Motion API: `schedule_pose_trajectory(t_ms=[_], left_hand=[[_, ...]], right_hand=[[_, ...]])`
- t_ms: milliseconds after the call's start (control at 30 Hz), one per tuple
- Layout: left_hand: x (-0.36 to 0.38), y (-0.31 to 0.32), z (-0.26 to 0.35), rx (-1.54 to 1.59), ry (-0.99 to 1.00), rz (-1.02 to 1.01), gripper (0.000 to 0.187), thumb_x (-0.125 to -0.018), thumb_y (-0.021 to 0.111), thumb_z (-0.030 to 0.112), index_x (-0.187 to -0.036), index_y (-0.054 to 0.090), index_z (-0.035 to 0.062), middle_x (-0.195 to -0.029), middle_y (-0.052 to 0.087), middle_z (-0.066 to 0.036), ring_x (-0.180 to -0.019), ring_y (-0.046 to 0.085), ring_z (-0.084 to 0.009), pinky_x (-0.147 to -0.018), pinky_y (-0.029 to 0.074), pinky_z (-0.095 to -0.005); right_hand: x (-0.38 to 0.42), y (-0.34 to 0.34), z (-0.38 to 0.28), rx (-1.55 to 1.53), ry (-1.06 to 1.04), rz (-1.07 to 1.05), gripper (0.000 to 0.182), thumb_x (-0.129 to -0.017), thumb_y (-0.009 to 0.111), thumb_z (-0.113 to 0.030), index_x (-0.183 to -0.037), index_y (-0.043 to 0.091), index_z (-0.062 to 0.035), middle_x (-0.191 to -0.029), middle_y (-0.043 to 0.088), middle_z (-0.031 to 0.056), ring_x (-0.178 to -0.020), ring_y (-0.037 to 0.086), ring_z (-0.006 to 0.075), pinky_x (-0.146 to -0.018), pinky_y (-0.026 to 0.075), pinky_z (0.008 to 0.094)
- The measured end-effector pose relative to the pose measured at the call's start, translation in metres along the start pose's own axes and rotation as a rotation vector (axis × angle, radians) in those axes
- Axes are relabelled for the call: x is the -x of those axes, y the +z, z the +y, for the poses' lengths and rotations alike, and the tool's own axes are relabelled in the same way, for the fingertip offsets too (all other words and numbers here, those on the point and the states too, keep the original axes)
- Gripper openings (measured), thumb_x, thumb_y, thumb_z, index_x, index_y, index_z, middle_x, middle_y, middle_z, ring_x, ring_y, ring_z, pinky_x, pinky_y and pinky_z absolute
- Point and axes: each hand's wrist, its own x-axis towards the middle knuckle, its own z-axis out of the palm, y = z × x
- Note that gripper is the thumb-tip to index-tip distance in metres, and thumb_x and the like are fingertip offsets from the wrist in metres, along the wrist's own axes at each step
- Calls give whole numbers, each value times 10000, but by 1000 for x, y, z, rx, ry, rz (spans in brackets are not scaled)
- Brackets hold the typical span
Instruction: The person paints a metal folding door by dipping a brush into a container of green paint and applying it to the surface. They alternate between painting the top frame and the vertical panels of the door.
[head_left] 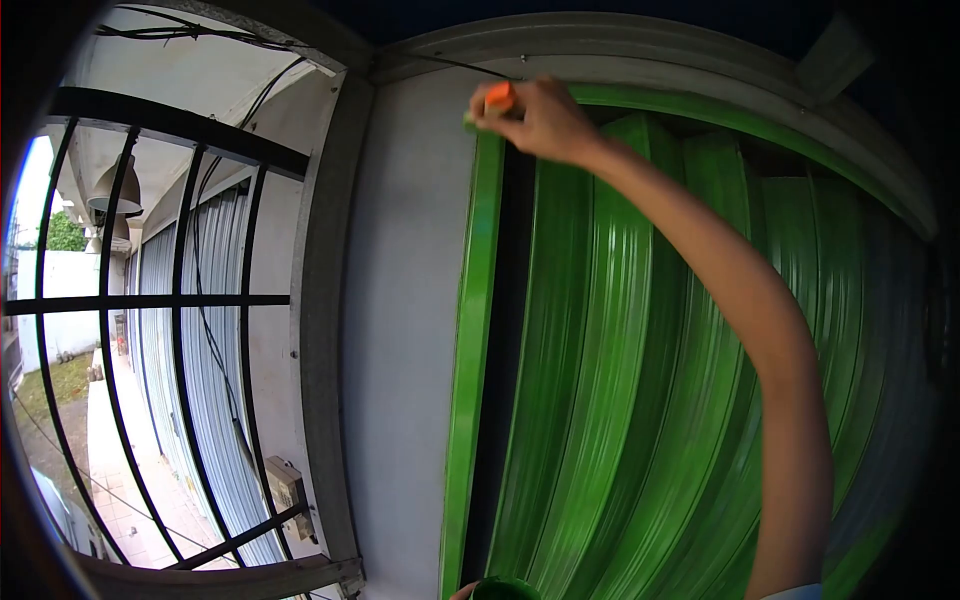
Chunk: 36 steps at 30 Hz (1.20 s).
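My right hand [550, 120] is raised high, its fingers closed round a paintbrush with an orange handle [500, 95]. Green bristles, partly hidden by the fingers, meet the top corner of the narrow green door frame [472, 330]. At the bottom edge, a small part of my left hand [462, 592] shows against a can of green paint [505, 588]; most of that hand is out of view. Behind my right arm stands a folding metal door [610, 330] in glossy green, with darker, greyer panels at the far right.
Left of the green frame is a pale wall [405, 300]. Further left, black window bars [165, 300] look out on a tiled walkway and grey shutters [215, 260]. A small box [287, 487] is fixed near the lower bars. Dark cables [210, 180] hang outside.
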Motion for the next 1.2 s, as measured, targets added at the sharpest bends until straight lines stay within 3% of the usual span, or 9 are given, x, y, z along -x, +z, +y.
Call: schedule_pose_trajectory(t_ms=[100, 200, 300, 400, 500, 733, 867, 1033, 1200], left_hand=[[0, 3, -2, 9, -20, -14, 826, -514, 867, 226, -1214, 497, -10, -1071, 621, -140, -987, 598, -197, -891, 469, -339], [1, 2, -4, 26, -12, -12, 825, -515, 866, 223, -1216, 497, -8, -1078, 618, -139, -991, 595, -196, -893, 468, -341], [1, 0, -5, 27, -11, 0, 815, -510, 867, 223, -1204, 505, -6, -1072, 618, -141, -983, 595, -197, -889, 469, -343], [0, -4, -8, -1, 0, 11, 804, -507, 868, 223, -1191, 512, -5, -1060, 620, -140, -972, 597, -201, -880, 471, -342], [-1, -6, -9, -10, 3, 27, 793, -509, 866, 219, -1185, 516, -3, -1053, 621, -137, -964, 598, -202, -868, 476, -338], [0, -4, -3, 44, -13, 21, 774, -519, 860, 214, -1179, 519, -1, -1040, 626, -135, -951, 603, -196, -854, 484, -338], [0, -5, 0, 18, -28, 16, 771, -519, 860, 213, -1176, 521, -4, -1039, 627, -138, -952, 604, -197, -857, 484, -340], [0, -4, -2, 2, -40, 23, 780, -512, 862, 212, -1177, 520, -8, -1045, 626, -136, -962, 603, -198, -871, 477, -338], [-3, 2, -5, 33, -22, -10, 804, -507, 865, 217, -1192, 510, -10, -1057, 624, -136, -974, 599, -200, -887, 467, -338]], right_hand=[[-28, 2, 25, 95, -75, 98, 66, -791, 615, -163, -840, 599, -123, -650, 627, 36, -597, 601, 207, -590, 455, 341], [-44, 12, 38, 198, 38, -40, 55, -781, 619, -156, -820, 596, -124, -682, 632, 45, -648, 605, 236, -619, 456, 348], [-41, 16, 48, 207, 13, -26, 66, -779, 618, -167, -819, 593, -122, -683, 623, 50, -666, 606, 236, -632, 454, 357], [-40, 6, 29, 224, 67, -237, 47, -811, 611, -138, -841, 606, -103, -707, 647, 12, -680, 625, 193, -653, 461, 324], [-50, -4, 23, 83, 100, -113, 43, -809, 611, -142, -836, 610, -107, -714, 648, 14, -690, 622, 186, -683, 461, 332], [-47, 3, 31, 196, 126, -273, 65, -793, 632, -149, -839, 621, -105, -742, 658, 33, -742, 636, 187, -722, 461, 357], [-53, -7, 39, 156, 97, -108, 99, -776, 654, -164, -840, 623, -95, -711, 639, 28, -702, 616, 177, -702, 455, 345], [-34, 7, 16, 9, 63, -366, 129, -755, 681, -163, -816, 609, -75, -706, 620, 24, -699, 599, 144, -665, 453, 317], [-44, -6, 21, -117, 104, -238, 169, -746, 690, -195, -831, 609, -74, -692, 604, 18, -677, 573, 108, -661, 445, 303]])
